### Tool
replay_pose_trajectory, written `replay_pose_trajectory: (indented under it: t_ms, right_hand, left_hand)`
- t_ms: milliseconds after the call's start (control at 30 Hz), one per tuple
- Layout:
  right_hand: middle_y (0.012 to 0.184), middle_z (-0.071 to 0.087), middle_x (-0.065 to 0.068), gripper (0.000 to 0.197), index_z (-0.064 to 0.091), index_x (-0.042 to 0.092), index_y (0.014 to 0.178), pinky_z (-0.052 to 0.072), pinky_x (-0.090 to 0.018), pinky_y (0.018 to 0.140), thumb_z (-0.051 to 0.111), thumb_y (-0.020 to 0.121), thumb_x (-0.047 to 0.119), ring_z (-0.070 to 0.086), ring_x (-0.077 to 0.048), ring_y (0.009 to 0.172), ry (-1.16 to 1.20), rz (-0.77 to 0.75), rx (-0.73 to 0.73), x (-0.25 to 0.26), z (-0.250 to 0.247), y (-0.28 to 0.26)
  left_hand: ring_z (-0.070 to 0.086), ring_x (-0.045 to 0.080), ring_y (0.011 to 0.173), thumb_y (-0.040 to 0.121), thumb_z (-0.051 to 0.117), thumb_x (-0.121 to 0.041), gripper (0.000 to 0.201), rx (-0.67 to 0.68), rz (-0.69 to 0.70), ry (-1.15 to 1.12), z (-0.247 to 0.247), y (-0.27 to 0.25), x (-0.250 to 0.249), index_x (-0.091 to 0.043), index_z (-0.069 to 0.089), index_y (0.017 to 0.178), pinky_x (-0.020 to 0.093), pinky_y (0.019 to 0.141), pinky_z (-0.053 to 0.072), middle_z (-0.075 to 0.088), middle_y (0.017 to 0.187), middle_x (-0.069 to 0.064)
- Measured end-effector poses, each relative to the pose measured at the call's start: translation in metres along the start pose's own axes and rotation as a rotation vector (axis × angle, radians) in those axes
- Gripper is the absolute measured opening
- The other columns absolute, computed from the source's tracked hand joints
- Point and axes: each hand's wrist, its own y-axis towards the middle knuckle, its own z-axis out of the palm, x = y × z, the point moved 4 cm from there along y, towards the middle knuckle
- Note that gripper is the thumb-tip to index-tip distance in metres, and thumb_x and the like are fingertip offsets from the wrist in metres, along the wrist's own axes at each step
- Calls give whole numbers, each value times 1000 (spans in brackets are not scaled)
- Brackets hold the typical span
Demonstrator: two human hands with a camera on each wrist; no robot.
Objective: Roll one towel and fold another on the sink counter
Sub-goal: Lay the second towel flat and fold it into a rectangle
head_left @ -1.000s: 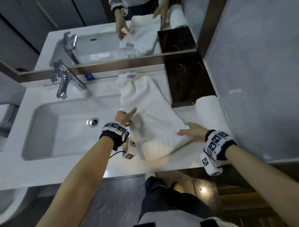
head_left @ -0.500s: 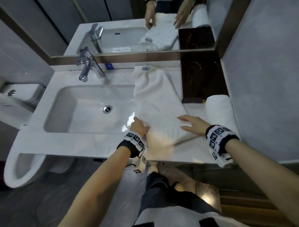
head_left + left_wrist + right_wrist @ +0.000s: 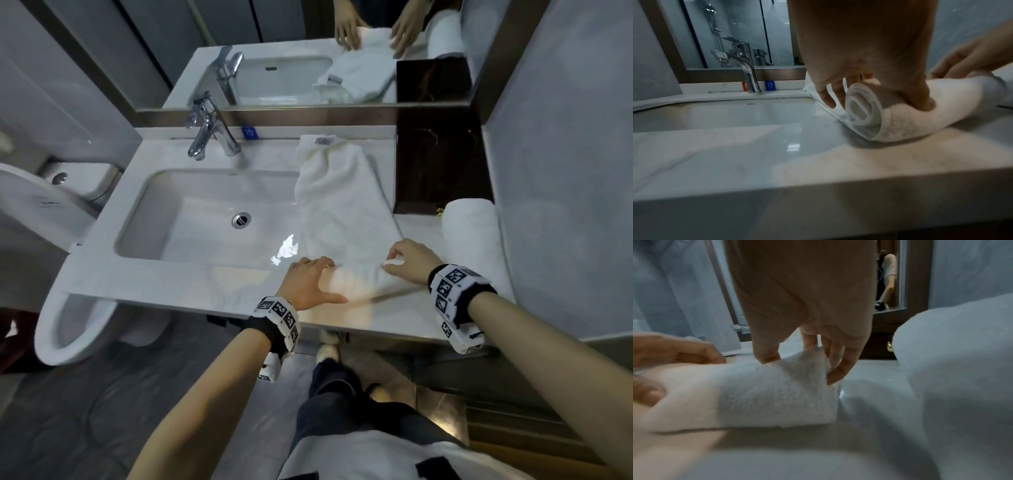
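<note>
A long white towel [image 3: 342,198] lies on the sink counter [image 3: 164,284], running from the mirror towards the front edge. Its near end is turned into a short roll [image 3: 359,277] [image 3: 863,110]. My left hand [image 3: 320,274] [image 3: 875,102] grips the roll's left end, fingers curled over the far side and thumb pressed on the near side. My right hand [image 3: 394,262] [image 3: 801,366] pinches the roll's right end [image 3: 777,394] between thumb and fingers. A second white towel [image 3: 469,233] [image 3: 957,353], fully rolled, lies at the right by the wall.
The sink basin [image 3: 191,219] and chrome faucet [image 3: 209,133] are to the left of the towel. A dark wooden tray [image 3: 442,164] stands at the back right, against the mirror [image 3: 291,51]. A toilet [image 3: 51,240] is at the far left, below the counter.
Both hands went from lying on the flat towel's sides to its near end. That end is now rolled up, and both hands hold the roll. The head view swung left.
</note>
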Motion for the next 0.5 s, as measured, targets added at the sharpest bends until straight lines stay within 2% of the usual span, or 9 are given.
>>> replay_pose_trajectory:
  t_ms: [133,233,300,400,433,500]
  right_hand:
    - [117,55,-6,29,61,13,102,41,-33,83,61,83,35,55,-26,104,-86,22,-39,7,3,-3]
    - [116,57,-6,29,58,12,105,44,-36,88,57,88,36,54,-25,105,-99,-70,-25,10,4,-6]
    - [117,54,-4,30,59,12,104,43,-36,92,55,91,39,49,-22,110,-108,-226,-28,12,5,-13]
    - [120,49,2,48,59,16,114,40,-31,93,63,82,51,43,-16,114,-184,-413,8,16,8,-26]
    - [120,49,2,54,57,17,120,39,-31,93,65,79,53,43,-16,114,-210,-421,42,15,11,-28]
    - [122,55,-2,54,54,19,124,41,-32,94,64,82,50,49,-20,113,-203,-368,71,11,15,-28]
  left_hand:
    - [56,25,110,80,64,-54,56,-144,21,-54,7,-12,1,-18,53,123,35,93,42,60,120,4]
    - [55,24,112,87,62,-43,45,-248,-53,-176,9,-22,10,-17,59,124,38,95,44,55,124,5]
    - [51,24,117,90,57,-43,44,-236,-97,-156,10,-24,17,-20,56,128,40,97,43,54,126,6]
    - [44,24,124,92,51,-46,46,-169,-165,-153,10,-24,26,-23,52,132,41,101,40,51,131,5]
    - [42,24,127,92,51,-47,46,-141,-184,-164,9,-24,28,-24,51,133,42,102,38,49,133,5]
    - [37,26,129,92,52,-46,47,-104,-207,-197,8,-22,31,-24,51,133,43,106,35,46,135,6]
